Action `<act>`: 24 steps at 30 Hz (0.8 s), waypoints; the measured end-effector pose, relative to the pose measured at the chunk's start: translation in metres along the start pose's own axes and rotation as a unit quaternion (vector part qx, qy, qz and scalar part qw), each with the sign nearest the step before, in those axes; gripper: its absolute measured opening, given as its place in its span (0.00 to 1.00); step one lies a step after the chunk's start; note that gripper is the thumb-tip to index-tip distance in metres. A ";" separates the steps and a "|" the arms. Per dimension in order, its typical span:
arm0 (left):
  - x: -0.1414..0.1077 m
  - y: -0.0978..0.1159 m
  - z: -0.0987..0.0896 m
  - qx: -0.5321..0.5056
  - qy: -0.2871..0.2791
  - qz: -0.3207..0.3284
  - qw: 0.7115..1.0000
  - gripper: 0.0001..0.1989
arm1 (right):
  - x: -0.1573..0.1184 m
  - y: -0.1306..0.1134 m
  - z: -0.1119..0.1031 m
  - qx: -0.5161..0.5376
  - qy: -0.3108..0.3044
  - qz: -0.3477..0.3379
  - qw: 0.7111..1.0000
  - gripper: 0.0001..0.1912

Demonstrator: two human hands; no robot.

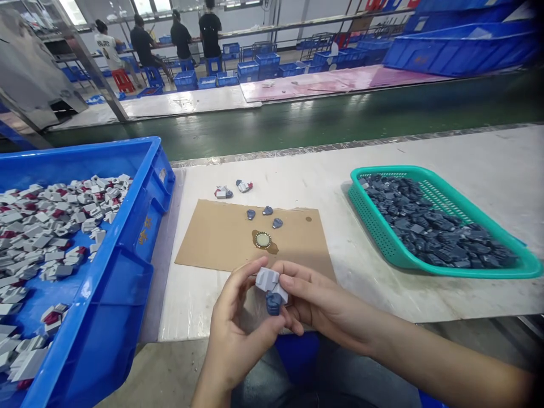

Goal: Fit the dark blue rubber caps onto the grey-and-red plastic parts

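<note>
Between my two hands I hold a small light-grey plastic toy part (pixel 267 279) with a dark blue fist-shaped piece (pixel 273 304) at its lower end. My left hand (pixel 238 323) grips it from the left, with the thumb by the blue fist. My right hand (pixel 317 300) pinches the grey part from the right. Just beyond lies a brown cardboard sheet (pixel 212 235) with a bottle cap (pixel 263 240) in a dark wet stain. Several loose blue fist pieces (pixel 277 223) rest on the cardboard behind the cap.
At left stands a large blue crate (pixel 144 238) of grey and dark red parts. A green basket (pixel 382 249) of dark blue pieces sits at right. Two grey-and-blue parts (pixel 243 186) lie behind the cardboard. Beyond the table runs a green conveyor belt (pixel 272 124); several people work farther off.
</note>
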State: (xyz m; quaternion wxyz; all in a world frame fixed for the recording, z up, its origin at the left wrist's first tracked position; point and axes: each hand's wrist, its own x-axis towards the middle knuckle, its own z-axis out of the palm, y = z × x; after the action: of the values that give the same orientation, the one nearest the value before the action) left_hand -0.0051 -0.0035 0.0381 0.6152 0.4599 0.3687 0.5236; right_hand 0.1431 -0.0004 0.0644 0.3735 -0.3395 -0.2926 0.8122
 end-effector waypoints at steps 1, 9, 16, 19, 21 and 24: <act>0.000 0.000 0.001 0.008 0.014 0.009 1.000 0.24 | 0.000 0.000 0.000 -0.005 0.002 0.002 1.000 0.14; 0.003 -0.006 0.008 0.142 0.050 0.094 0.984 0.22 | 0.009 -0.001 0.006 -0.115 0.142 -0.044 0.982 0.27; 0.004 -0.016 0.007 0.262 -0.016 0.149 0.953 0.28 | 0.021 -0.001 0.002 -0.242 0.055 -0.060 0.967 0.26; 0.006 -0.016 0.004 0.263 -0.021 0.122 0.957 0.28 | 0.022 -0.005 -0.002 -0.233 0.106 -0.053 0.965 0.27; 0.008 -0.014 -0.001 0.261 0.000 0.112 0.959 0.28 | 0.020 -0.015 -0.008 -0.300 0.180 -0.074 0.934 0.26; 0.014 -0.012 -0.013 0.269 0.041 0.112 0.956 0.24 | 0.016 -0.039 -0.023 -0.467 0.291 -0.124 0.826 0.25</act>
State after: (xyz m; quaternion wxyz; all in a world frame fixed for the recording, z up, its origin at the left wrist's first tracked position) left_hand -0.0113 0.0121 0.0225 0.3904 0.6247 0.4675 0.4887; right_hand 0.1693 0.0388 0.0735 0.3357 -0.6546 -0.5541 0.3895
